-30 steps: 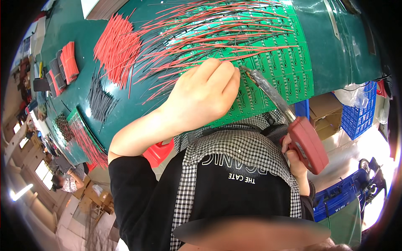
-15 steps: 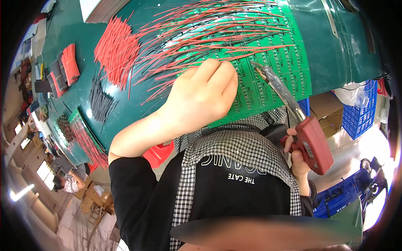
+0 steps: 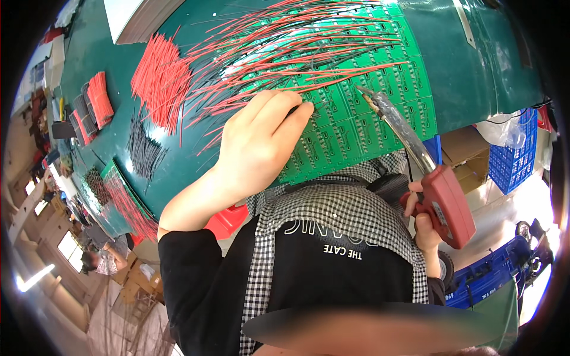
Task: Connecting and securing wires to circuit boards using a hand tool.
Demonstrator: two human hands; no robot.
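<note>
My right hand [image 3: 425, 228] grips a red-handled soldering gun [image 3: 451, 207]. Its long metal barrel points up and left, the tip hovering over or touching a green sheet of circuit boards [image 3: 356, 130]; I cannot tell which. Bent over the sheet's left part, my left hand [image 3: 255, 139] has its fingers drawn together near the board. Whatever lies between the fingertips is too small to make out. Beyond that hand, many red and black wires [image 3: 285, 53] fan out across the boards, their left ends spreading onto the table.
On the green table [image 3: 196, 18] lie a heap of red wires [image 3: 159, 83], a pile of black wires [image 3: 145, 148] and bundled wires [image 3: 99, 98]. Another wired board [image 3: 122, 190] sits at the left edge. A blue crate [image 3: 513, 151] stands at right; a person [image 3: 110, 252] is far left.
My left hand has moved left and slightly down, away from the iron's tip, uncovering more of the boards. The soldering gun has stayed nearly in place.
</note>
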